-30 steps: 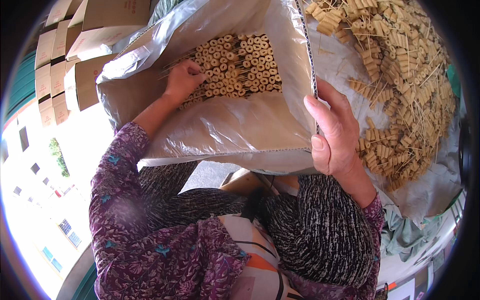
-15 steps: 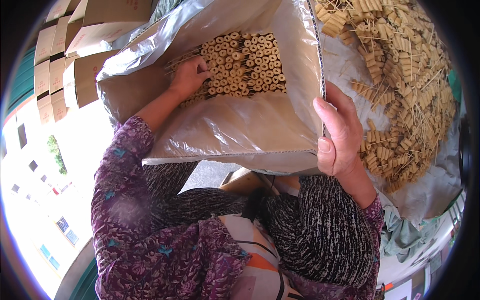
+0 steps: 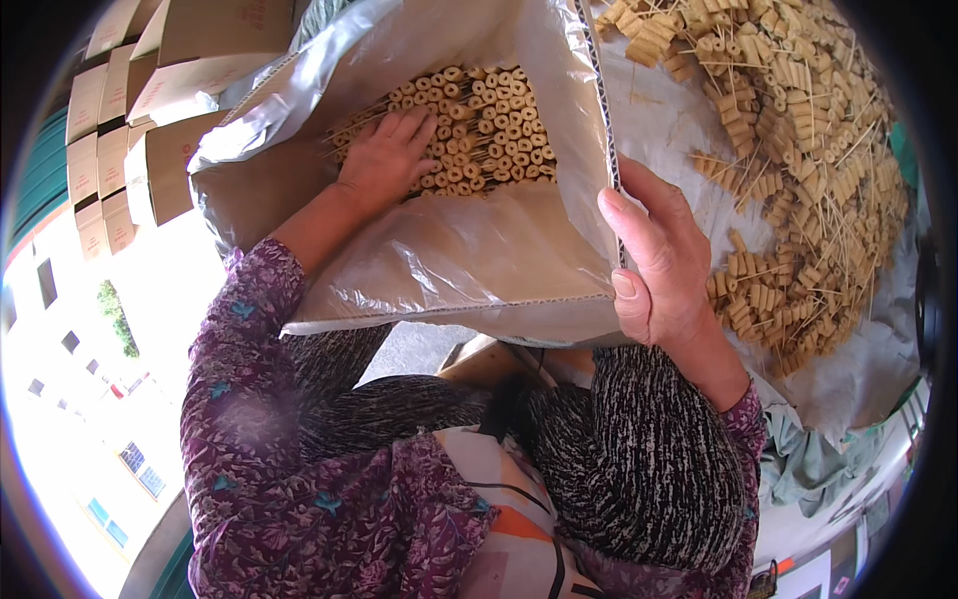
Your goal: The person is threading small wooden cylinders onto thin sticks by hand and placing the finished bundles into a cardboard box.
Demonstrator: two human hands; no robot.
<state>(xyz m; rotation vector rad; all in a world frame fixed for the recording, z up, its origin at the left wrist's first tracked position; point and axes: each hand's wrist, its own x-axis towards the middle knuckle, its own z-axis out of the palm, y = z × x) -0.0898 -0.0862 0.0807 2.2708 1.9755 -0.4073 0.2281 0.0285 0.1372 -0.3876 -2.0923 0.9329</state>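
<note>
In front of me a cardboard box lined with clear plastic has its open top facing me. Tightly packed inside are many tan, ring-ended rolls on thin sticks, their round ends toward me. My left hand lies on the left part of these rolls, fingers stretched out and palm down, hiding some of them. With thumb and fingers on either side of the box's right wall, my right hand grips its edge.
A large heap of loose tan skewered rolls lies to the right on a pale sheet. Several closed cardboard boxes are stacked at the far left. Crumpled green-grey cloth hangs at the lower right.
My left hand has gone from curled fingers to spread flat on the rolls. The box's right wall and my right hand gripping it have shifted a little left.
</note>
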